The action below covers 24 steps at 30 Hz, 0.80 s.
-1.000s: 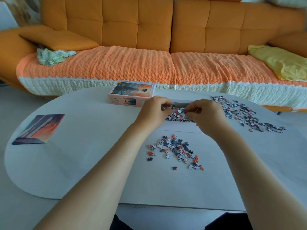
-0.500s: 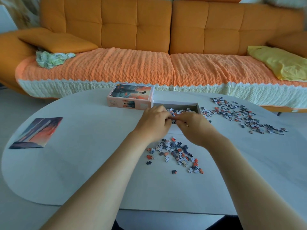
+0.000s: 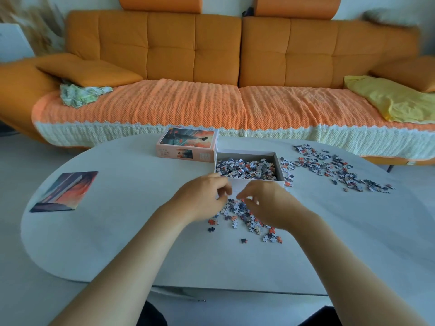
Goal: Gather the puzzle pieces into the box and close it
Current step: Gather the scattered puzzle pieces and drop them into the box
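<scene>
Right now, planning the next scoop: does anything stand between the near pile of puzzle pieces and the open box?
Nothing visible. The near pile of multicoloured puzzle pieces lies before the open grey box; its pink lid sits aside.

There is a single view, from a wide-angle camera worn on the person's head. It looks forward and down over the white table (image 3: 117, 243), and both forearms stretch up from the bottom edge of the frame. The left hand (image 3: 202, 196) and the right hand (image 3: 270, 203) lie near the middle, close to the camera. Farther off, across the top, it faces the orange sofa (image 3: 211, 55) straight on. The lens bends the table's edges.
</scene>
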Each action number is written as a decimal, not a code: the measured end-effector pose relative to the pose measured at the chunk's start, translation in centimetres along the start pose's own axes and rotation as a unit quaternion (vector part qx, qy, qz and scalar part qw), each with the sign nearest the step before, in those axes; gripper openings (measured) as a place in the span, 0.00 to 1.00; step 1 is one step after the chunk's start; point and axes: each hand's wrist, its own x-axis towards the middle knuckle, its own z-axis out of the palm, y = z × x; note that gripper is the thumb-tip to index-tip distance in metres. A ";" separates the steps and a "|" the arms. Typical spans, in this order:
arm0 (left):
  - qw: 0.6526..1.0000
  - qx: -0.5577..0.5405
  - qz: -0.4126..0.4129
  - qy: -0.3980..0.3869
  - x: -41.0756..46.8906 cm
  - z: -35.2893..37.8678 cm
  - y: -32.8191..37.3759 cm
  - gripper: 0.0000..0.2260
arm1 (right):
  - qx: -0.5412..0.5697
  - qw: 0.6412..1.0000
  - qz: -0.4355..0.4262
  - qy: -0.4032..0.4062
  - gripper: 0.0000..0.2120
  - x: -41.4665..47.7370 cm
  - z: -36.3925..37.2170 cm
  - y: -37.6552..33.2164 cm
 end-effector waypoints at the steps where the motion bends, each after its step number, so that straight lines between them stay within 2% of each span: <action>1: 0.998 0.018 -0.030 -0.049 -0.6 -0.2 -0.1 0.07 | -0.014 0.999 0.009 -0.030 0.15 -0.3 0.5 -0.1; 3: 0.988 0.037 -0.082 -0.127 -1.7 -0.6 -0.5 0.15 | -0.040 0.996 0.026 -0.070 0.20 -0.7 1.3 -0.2; 5: 0.980 0.031 -0.104 -0.170 -2.6 -0.6 -0.8 0.21 | -0.049 0.995 0.032 -0.082 0.23 -0.9 1.6 -0.4; 14: 0.994 -0.049 -0.065 -0.075 -2.4 1.2 -0.1 0.17 | 0.019 0.996 0.064 -0.059 0.18 -2.5 -1.9 0.3; 16: 0.996 -0.024 -0.063 -0.065 -2.1 1.4 0.2 0.18 | 0.015 0.990 0.101 -0.102 0.22 -3.2 -3.2 0.7; 20: 0.992 0.053 -0.044 -0.102 -1.4 2.1 1.2 0.26 | 0.000 0.958 0.175 -0.226 0.30 -4.2 -3.8 1.3; 24: 0.988 0.040 -0.019 -0.148 -1.1 2.9 2.3 0.38 | 0.043 0.959 0.199 -0.199 0.26 -3.7 -3.1 1.2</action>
